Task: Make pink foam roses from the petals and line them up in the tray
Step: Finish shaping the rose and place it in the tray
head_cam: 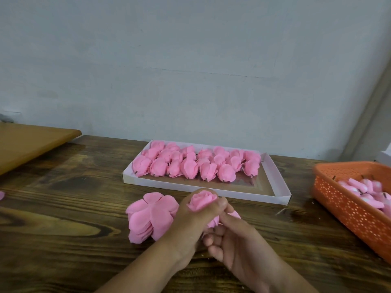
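— Pink foam everywhere on this dark wooden table [63, 208]. What sits around the hands?

— A white cardboard tray [273, 182] lies just beyond them, against the grey wall [190, 60]. To the right stands an orange perforated basket [342, 199] with pink-and-white bud pieces [366, 191] inside. Far left, a tan board [27, 144] overlaps the table's back corner, and one stray pink scrap [1, 195] shows at the left edge.

— Anything in the way?

— The left hand [190, 227] hides the near right part of the stack of loose petals [148, 216], and both hands cover the lower half of the rose [203, 200].

— How is it held?

— Left thumb and fingers are curled round its base; the right hand [239, 244] pinches a petal [234, 214] at its lower right side, fingers bent.

— Which way does it point?

— Its spiral face tips up and away, toward the tray; the axis runs from the palms upward.

— And the finished roses [196, 163]?

— They lie on their sides in the tray's far part, tips toward the wall, bases toward the near rim. I count roughly three rows of about seven; the back rows overlap, so I cannot tell exactly. One tray, one basket, one petal stack, one rose in hand.
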### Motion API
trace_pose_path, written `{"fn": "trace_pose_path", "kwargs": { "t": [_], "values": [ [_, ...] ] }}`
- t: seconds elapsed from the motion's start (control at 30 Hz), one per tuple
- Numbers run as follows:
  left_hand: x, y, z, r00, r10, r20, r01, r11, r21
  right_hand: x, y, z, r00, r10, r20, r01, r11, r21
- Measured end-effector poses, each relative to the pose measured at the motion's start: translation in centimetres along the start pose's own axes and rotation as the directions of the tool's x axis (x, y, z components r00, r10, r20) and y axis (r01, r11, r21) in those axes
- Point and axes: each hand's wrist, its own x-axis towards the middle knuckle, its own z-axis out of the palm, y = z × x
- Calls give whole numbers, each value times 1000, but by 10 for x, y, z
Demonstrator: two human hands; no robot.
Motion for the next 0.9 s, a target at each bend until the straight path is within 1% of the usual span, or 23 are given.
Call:
{"fn": "trace_pose_path", "kwargs": {
  "t": [0.07,0.1,0.13,0.17,0.2,0.23,0.27,0.3,0.33,0.37,0.4,0.43,0.5,0.57,0.6,0.63,0.67,0.7,0.77,0.8,0.83,0.87,0.9],
  "values": [
    [2,0,-1,998,-13,-56,11,999,-46,2,3,1,994,-71,-82,58,986,-154],
    [3,0,-1,997,-19,-70,14,998,-69,2,6,0,980,-136,-146,91,956,-277],
    [3,1,-1,997,-27,-79,20,996,-89,1,8,-2,955,-232,-187,124,881,-457],
    [4,1,-1,995,-37,-88,28,994,-104,0,11,-5,921,-338,-192,137,745,-653],
    [4,1,-1,994,-48,-97,37,993,-112,0,13,-8,888,-434,-153,143,577,-804],
    [4,0,-1,993,-58,-102,47,992,-116,-1,16,-10,856,-510,-88,151,409,-900],
    [4,-1,0,993,-68,-98,56,991,-120,-2,18,-11,831,-556,-12,170,274,-947],
    [4,-2,0,993,-78,-91,66,990,-124,-3,18,-10,812,-581,49,194,189,-963],
    [5,-3,0,993,-84,-87,73,989,-126,-4,19,-10,800,-594,88,217,150,-965],
    [5,-4,0,992,-88,-85,76,989,-129,-4,19,-11,798,-594,95,230,155,-961],
    [6,-4,0,993,-87,-85,75,988,-136,-4,18,-10,811,-581,62,225,213,-951],
    [6,-4,0,993,-84,-86,71,987,-146,-4,18,-9,841,-542,-4,198,313,-929],
    [6,-4,0,993,-74,-89,58,983,-173,0,18,-5,918,-372,-138,110,574,-812],
    [7,-5,-1,991,-79,-111,54,975,-214,2,16,1,973,-118,-196,-5,845,-535],
    [8,-6,-2,989,-85,-124,51,965,-257,2,15,3,985,19,-174,-79,934,-349],
    [9,-6,-2,987,-90,-130,45,949,-313,2,14,4,982,137,-133,-160,971,-178],
    [9,-7,-3,988,-90,-129,37,929,-368,0,13,4,973,216,-83,-222,973,-61],
    [10,-7,-3,988,-88,-128,29,913,-407,-1,13,5,966,253,-47,-253,967,-9],
    [12,-6,-2,986,-85,-146,12,896,-443,-1,13,6,972,228,-52,-231,972,-52],
    [13,-6,-2,981,-88,-171,3,895,-445,-1,13,8,980,165,-111,-181,971,-157],
    [14,-6,-2,974,-96,-205,-4,898,-440,-2,14,10,980,56,-191,-121,929,-349],
    [16,-7,-3,965,-106,-239,-8,902,-431,-3,16,10,965,-98,-242,-69,799,-598],
    [17,-9,-3,957,-116,-266,-7,908,-419,-4,19,9,936,-266,-229,-38,571,-820]
  ]
}}
